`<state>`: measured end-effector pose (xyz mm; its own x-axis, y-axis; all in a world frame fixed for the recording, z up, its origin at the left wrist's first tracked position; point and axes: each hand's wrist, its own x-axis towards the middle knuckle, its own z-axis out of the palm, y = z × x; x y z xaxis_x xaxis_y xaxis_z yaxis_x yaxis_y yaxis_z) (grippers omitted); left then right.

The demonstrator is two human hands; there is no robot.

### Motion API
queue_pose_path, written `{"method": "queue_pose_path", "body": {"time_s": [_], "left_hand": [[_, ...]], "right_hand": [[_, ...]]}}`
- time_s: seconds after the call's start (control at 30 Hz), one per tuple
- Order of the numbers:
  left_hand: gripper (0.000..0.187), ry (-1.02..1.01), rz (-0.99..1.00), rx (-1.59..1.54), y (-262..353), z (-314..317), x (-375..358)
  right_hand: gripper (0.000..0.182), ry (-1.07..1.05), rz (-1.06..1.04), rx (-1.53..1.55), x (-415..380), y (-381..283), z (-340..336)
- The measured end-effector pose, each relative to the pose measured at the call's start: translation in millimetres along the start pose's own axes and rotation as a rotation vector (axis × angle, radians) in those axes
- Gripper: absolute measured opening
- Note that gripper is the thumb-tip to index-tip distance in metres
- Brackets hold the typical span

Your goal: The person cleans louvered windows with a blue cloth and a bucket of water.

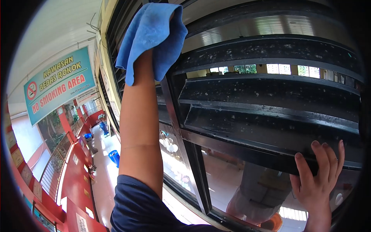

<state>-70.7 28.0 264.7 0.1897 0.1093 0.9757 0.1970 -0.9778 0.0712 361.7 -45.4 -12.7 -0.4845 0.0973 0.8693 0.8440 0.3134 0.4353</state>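
Note:
A blue cloth point(154, 34) hangs over my raised left hand at the top of the view, against the dark window frame beside the louvres. The cloth covers the hand, so its fingers are hidden; only the wrist and forearm show below. My right hand point(319, 174) is at the lower right, its fingers apart and pointing up, the fingertips against the lower edge of a black louvre slat point(247, 123). Pale specks dot the dark slats. Nothing shows in the right hand.
Glass panes point(247, 185) below the slats reflect a figure and an orange container point(271, 222). At left, a corridor point(101, 174) runs back past a red wall point(77, 181), railings and a blue bin point(114, 157). A green sign point(58, 83) hangs overhead.

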Motion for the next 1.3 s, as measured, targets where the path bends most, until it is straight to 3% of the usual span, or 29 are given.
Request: {"method": "queue_pose_path", "body": {"time_s": [0.1,0.3,0.4,0.57,0.8,0.97,1.07,1.17,1.23,1.3], "left_hand": [[0.039,0.005,-0.009,-0.041,-4.6,6.1,-36.6],[0.043,0.050,-0.202,-0.049,16.1,29.9,-105.9],[0.046,0.057,-0.238,-0.016,26.4,34.7,-118.2],[0.050,0.017,-0.182,0.132,49.2,47.7,-107.6],[0.055,-0.190,0.082,0.492,64.4,111.3,-68.4],[0.057,-0.296,0.608,0.916,81.6,167.1,-48.6],[0.071,-0.409,0.061,0.171,63.6,191.6,-51.3],[0.072,-0.465,0.279,0.931,112.4,225.0,-23.6],[0.072,-0.472,0.369,0.891,119.7,242.4,-20.5],[0.073,-0.402,0.251,0.529,107.8,249.6,-23.9]], "right_hand": [[0.031,0.044,0.048,0.052,2.5,-4.7,0.1],[0.039,0.085,-0.051,0.084,0.1,-1.3,2.9],[0.022,0.110,-0.003,0.107,6.8,-5.2,-2.9],[0.021,0.118,0.009,0.144,8.7,-5.6,-6.3],[0.025,0.130,0.023,0.120,17.5,-12.4,-2.4],[0.030,0.132,0.039,0.091,19.9,-12.7,-4.7],[0.026,0.139,0.043,0.111,16.8,-12.5,-6.3],[0.019,0.148,0.043,0.115,10.0,-5.6,-8.2],[0.018,0.188,0.042,0.051,-4.2,7.7,-14.2],[0.018,0.206,0.091,-0.012,-22.1,23.3,-25.3]]}}
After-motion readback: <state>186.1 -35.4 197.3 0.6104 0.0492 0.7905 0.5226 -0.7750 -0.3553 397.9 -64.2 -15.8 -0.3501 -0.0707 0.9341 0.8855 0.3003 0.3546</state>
